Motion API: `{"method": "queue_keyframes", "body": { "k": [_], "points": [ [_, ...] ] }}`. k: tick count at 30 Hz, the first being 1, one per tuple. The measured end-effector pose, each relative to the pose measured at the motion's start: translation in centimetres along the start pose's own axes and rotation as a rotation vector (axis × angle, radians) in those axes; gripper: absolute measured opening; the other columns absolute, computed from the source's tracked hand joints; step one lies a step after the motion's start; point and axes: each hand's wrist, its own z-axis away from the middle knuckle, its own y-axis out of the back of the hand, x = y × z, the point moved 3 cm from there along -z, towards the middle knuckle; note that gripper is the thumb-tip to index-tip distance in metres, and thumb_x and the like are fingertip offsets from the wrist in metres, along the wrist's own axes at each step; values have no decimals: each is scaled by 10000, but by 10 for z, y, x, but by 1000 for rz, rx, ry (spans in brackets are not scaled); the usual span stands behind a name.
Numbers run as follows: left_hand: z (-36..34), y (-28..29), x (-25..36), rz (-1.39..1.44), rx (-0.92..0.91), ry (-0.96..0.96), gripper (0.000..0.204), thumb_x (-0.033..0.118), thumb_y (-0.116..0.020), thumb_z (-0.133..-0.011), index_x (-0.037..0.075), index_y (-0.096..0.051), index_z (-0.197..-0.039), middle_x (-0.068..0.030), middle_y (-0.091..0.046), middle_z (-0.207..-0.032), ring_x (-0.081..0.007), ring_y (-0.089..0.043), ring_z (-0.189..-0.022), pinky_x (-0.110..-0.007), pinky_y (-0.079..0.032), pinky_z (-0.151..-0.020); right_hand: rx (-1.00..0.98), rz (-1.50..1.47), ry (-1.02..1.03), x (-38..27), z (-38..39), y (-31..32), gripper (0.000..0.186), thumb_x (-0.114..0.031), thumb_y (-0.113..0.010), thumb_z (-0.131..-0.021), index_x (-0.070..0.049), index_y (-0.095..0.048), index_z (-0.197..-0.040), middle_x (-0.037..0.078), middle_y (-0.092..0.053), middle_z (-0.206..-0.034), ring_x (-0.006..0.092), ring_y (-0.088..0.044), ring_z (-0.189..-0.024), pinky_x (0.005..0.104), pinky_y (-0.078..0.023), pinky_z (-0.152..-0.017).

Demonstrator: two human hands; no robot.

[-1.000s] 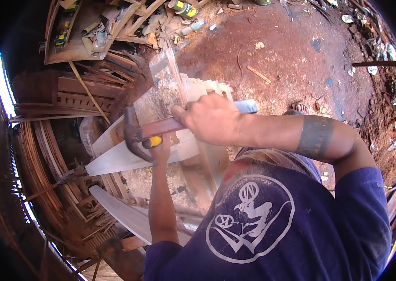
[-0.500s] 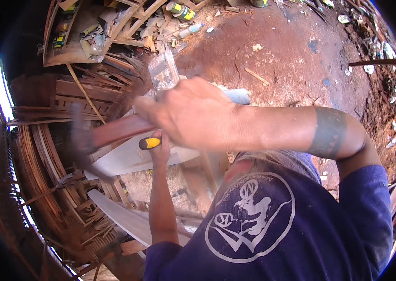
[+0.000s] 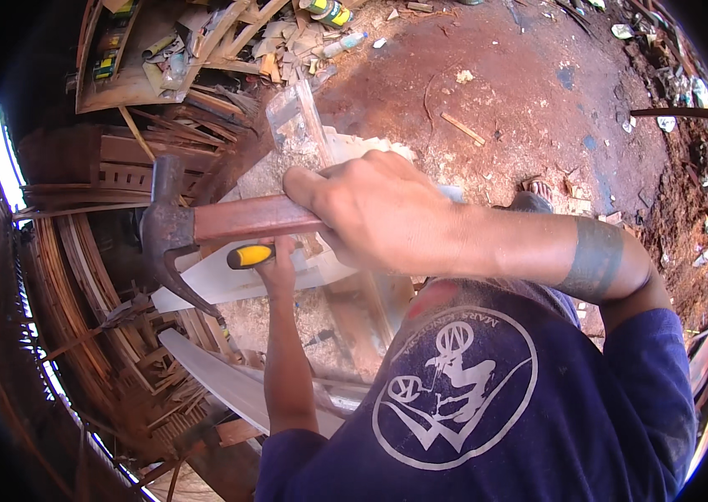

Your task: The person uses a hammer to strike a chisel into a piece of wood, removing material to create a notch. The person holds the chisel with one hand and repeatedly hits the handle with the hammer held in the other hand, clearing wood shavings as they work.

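My right hand (image 3: 383,213) is closed round the wooden handle of a claw hammer (image 3: 253,219). Its dark, worn steel head hangs out to the left, with the claw curving down. Below the hammer, my left hand (image 3: 279,269) grips a chisel by its yellow-and-black handle (image 3: 251,256); the blade is hidden from view. Under both hands lies a pale, flat wooden workpiece (image 3: 203,283) with a tapered left end. My right hand and forearm cover part of it.
A second pale board (image 3: 216,381) slants across the lower left. Stacked timber strips (image 3: 78,284) fill the left side. Beyond my hands stands a clear-sided piece (image 3: 295,121); wood scraps, a plastic bottle (image 3: 344,45) and cans (image 3: 330,12) lie farther off. A bare foot (image 3: 540,188) shows at right.
The hammer, blurred half a second ago, now shows sharply and appears larger, its head shifted slightly up and right. My right hand has moved a little right. The chisel handle has shifted slightly left.
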Motion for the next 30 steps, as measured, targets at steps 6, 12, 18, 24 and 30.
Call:
{"method": "queue_keyframes", "body": {
  "k": [6, 12, 18, 24, 30],
  "points": [
    [4, -10, -5, -208, -40, -8, 153, 129, -623, -982, 6, -581, -902, -19, -599, -782, -110, -558, -751, -278, -467, -723, -32, 33, 0, 0, 0, 0, 278, -135, -671, -838, 14, -580, -1055, 196, -656, -647, 374, -707, -659, 450, -557, -606],
    [1, -2, -19, -241, -145, -156, 258, 132, -685, -932, -13, -626, -1137, -105, -693, -1010, -218, -638, -938, -384, -492, -856, -20, 48, 60, -15, -2, 8, 272, -72, -641, -794, 0, -556, -1042, 180, -663, -693, 361, -700, -637, 459, -556, -582],
    [-17, 21, -85, -307, -125, -251, 452, 103, -756, -842, -44, -564, -1223, -189, -581, -1278, -303, -572, -1179, -437, -442, -1016, -145, 165, -11, 33, 24, -50, 245, -42, -613, -782, -33, -531, -1012, 160, -661, -757, 347, -691, -621, 464, -556, -560],
    [-5, 4, -48, -203, -141, -32, 376, 59, -668, -898, -38, -573, -1248, -186, -636, -1210, -347, -593, -1151, -450, -432, -1018, -99, 115, 60, -8, -6, -2, 264, -38, -586, -806, 10, -517, -1057, 171, -646, -757, 333, -690, -621, 421, -554, -534],
    [-5, 5, -43, -479, -129, -377, 296, 114, -627, -949, -37, -595, -1201, -165, -647, -1162, -325, -593, -1114, -438, -442, -978, -279, 298, -10, 30, 13, -54, 316, -25, -605, -789, 2, -528, -1094, 161, -660, -772, 321, -690, -614, 435, -542, -512]
  ]
}}
